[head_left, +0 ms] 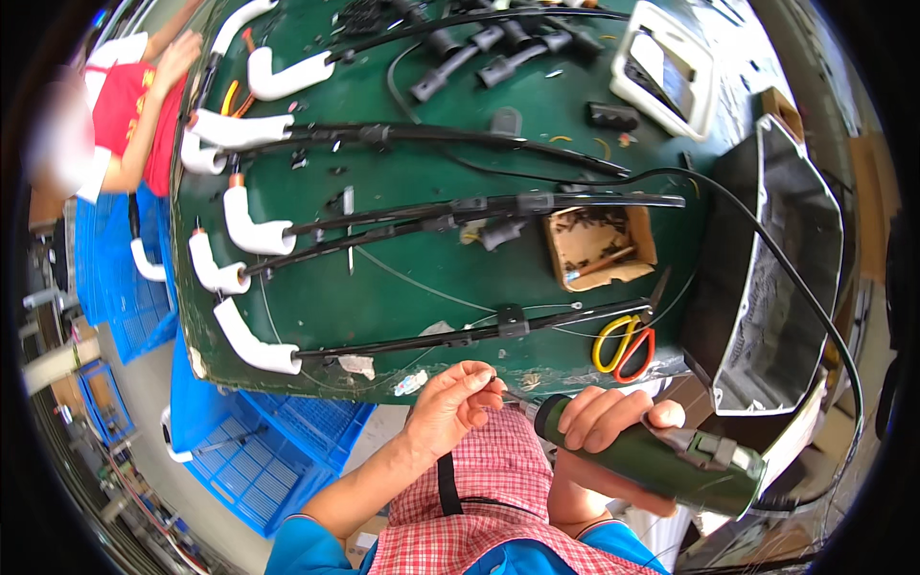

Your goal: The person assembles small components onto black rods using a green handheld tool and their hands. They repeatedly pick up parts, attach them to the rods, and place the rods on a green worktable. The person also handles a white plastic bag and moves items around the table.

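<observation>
In my right hand (606, 420) is a dark green corded electric screwdriver (661, 465), its bit pointing left. My left hand (455, 407) pinches something tiny and dark at the tip of the bit, too small to name. Both hands are just off the table's near edge, above my red checked apron (498, 470). Beyond them on the green table lies a black rod with a white bent handle (251, 337). Scissors (625, 347) with yellow and red grips lie close by, beyond the screwdriver.
More white-handled black rods (412, 134) lie across the table. A cardboard box (602, 278) holds small dark screws. At right are a white tray (704, 67) and a large black bin (767, 287); the screwdriver's cord (805, 278) loops past. Blue crates (259, 460) and a co-worker's hand (177, 57) are left.
</observation>
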The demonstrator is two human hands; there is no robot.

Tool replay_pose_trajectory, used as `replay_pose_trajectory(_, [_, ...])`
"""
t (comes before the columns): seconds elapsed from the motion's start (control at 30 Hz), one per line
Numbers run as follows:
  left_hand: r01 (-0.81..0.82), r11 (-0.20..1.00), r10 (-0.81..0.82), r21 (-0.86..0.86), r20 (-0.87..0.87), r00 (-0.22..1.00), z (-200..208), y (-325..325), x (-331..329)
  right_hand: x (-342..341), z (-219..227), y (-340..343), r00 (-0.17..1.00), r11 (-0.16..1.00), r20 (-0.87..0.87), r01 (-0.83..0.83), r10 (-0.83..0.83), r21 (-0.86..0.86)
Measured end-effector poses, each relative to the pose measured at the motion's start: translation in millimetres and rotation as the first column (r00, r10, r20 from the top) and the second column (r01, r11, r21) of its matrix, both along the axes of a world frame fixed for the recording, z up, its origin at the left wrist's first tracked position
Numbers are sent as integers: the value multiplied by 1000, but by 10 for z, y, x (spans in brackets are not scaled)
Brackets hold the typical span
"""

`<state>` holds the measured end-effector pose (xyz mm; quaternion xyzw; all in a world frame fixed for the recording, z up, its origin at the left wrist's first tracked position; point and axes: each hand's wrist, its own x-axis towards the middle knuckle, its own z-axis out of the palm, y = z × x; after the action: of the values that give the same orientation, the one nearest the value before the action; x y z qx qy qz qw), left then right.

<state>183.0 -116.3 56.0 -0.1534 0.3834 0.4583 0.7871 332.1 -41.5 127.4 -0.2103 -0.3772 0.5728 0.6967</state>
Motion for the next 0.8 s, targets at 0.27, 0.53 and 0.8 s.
replay_pose_trajectory(0.27, [-44,996,40,74,53,998,89,-108,-220,-362,60,-38,997,997,32,-65,66,-28])
replay_pose_trajectory(0.53, [12,983,-54,181,230,972,48,-141,-347,-337,-24,85,982,986,-189,-51,21,-157])
replay_pose_trajectory(0.8, [720,694,284,-27,-908,-308,-125,105,-824,-606,-235,13,989,991,146,-45,26,128])
